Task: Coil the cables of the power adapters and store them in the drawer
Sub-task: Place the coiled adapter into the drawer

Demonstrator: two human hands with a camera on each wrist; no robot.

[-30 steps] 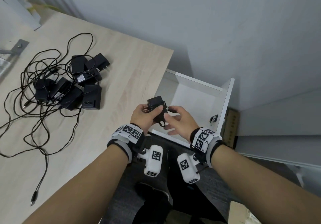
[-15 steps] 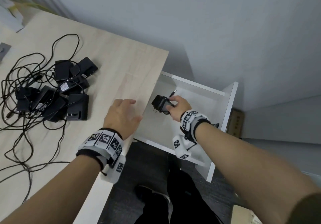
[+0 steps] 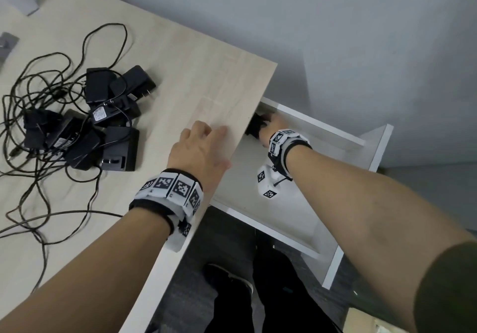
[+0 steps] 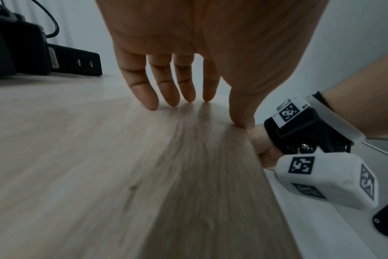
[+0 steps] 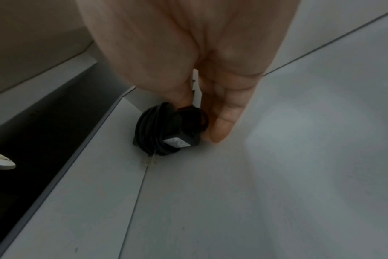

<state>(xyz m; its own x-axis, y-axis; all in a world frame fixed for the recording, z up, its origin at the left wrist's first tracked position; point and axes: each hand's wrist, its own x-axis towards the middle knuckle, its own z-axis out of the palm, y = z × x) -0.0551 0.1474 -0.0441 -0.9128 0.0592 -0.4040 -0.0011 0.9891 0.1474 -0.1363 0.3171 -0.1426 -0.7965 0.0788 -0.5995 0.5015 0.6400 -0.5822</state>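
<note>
In the right wrist view a black power adapter (image 5: 166, 129) with its cable coiled round it sits low in the back left corner of the white drawer (image 5: 277, 175). My right hand (image 5: 199, 113) pinches it between thumb and fingers. From the head view the adapter (image 3: 254, 126) is half hidden under the desk edge, with my right hand (image 3: 268, 126) on it. My left hand (image 3: 206, 136) rests on the wooden desk (image 3: 180, 74) near its right edge. Its straight fingers (image 4: 166, 94) touch the top and hold nothing.
A pile of several black adapters (image 3: 103, 120) with tangled loose cables (image 3: 38, 177) lies on the desk's left part, also visible as the adapters (image 4: 33, 57) beyond my left hand. The drawer's (image 3: 374, 149) floor is bare apart from the held adapter. My legs are below.
My right hand has carried the coiled adapter from above the drawer down into its back left corner. My left hand let go of it and now rests on the desk edge.
</note>
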